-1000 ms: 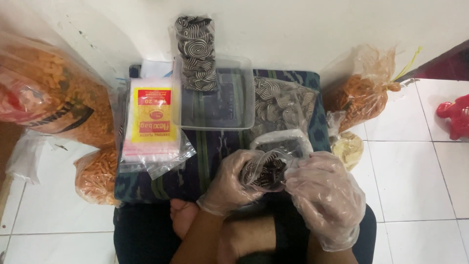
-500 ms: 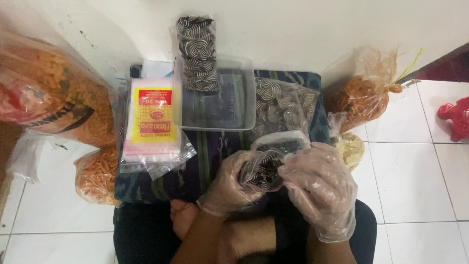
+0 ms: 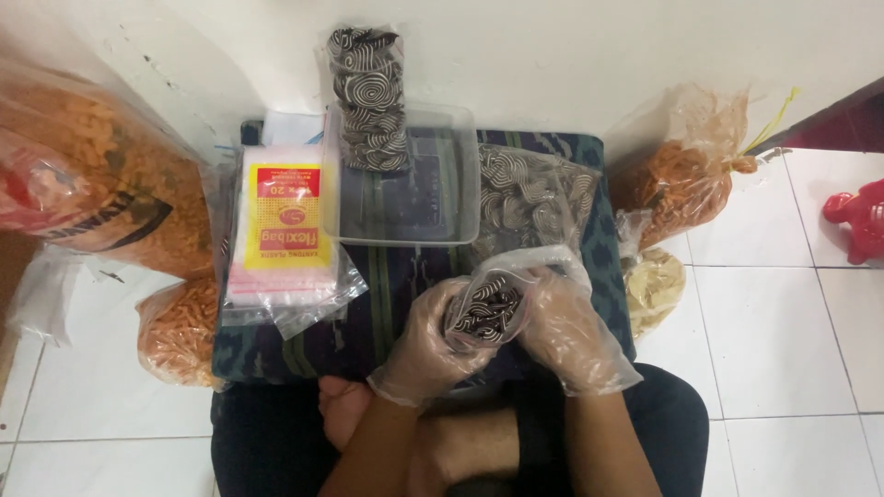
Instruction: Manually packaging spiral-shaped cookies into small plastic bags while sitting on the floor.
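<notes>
Between the gloved hands, a small clear bag (image 3: 485,310) of swirl-patterned cookies is clasped, left hand (image 3: 431,342) gripping its side, right hand (image 3: 564,329) gripping the opposite side.

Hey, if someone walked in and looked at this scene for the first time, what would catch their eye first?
Probably the two gloved hands at the centre, the left hand and right hand gripping a small clear bag of black-and-white swirl cookies. Next, the filled bag of the same cookies standing against the wall above a clear plastic tray. Then the big bags of orange snacks at far left.
</notes>
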